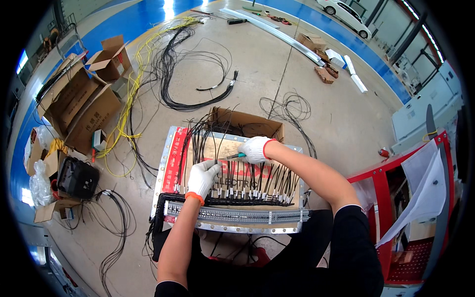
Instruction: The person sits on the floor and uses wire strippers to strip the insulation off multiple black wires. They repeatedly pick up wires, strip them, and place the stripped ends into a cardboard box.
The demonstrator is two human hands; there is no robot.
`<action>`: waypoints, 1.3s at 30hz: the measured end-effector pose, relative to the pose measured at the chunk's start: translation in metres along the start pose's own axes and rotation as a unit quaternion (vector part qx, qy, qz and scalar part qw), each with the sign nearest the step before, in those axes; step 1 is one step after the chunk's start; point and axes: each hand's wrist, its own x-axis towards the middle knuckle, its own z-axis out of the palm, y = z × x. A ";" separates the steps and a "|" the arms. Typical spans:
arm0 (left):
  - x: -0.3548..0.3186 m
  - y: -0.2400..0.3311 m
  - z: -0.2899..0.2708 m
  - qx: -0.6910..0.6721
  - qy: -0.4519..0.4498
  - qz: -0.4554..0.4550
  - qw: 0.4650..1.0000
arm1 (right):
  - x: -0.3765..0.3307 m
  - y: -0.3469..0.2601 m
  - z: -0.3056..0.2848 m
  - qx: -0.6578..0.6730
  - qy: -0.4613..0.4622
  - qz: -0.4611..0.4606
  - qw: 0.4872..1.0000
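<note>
My left hand (201, 178), in a white glove with an orange cuff, pinches a black wire (217, 157) that stands up from the row. My right hand (255, 150), gloved in white with a red cuff, is closed round a slim hand tool (238, 155) with a teal handle. Its dark tip points left at the wire, close to my left fingertips; its exact kind is too small to tell. Several short black wires with white tags (250, 193) rise from a black bundle (232, 202). Below that bundle lies a grey slotted rail (237, 216).
A metal-edged panel (158, 185) lies under the work, with a cardboard box (269, 129) behind it. Coiled black cables (170, 101) and yellow cables (129, 106) spread over the floor. Open cartons (91, 106) stand left, a red cart (378, 198) right.
</note>
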 end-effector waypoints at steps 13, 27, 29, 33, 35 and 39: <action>-0.005 0.008 -0.002 0.002 -0.003 -0.014 1.000 | 0.014 -0.008 0.006 0.022 0.011 -0.037 0.999; -0.005 0.007 -0.004 0.021 -0.002 -0.012 1.000 | 0.012 -0.006 0.009 0.061 0.077 -0.090 0.991; -0.004 0.006 -0.002 0.031 0.005 -0.006 1.000 | 0.019 0.002 0.017 0.074 0.095 -0.121 0.985; -0.002 0.002 0.002 0.041 0.015 0.012 0.999 | 0.029 0.020 0.027 0.091 0.064 -0.138 0.984; -0.007 0.008 -0.001 0.071 0.009 0.018 0.997 | 0.025 0.018 0.015 0.077 0.038 -0.105 0.991; -0.018 0.024 -0.022 0.215 0.055 0.106 0.969 | 0.003 0.033 0.001 0.137 0.159 -0.065 0.976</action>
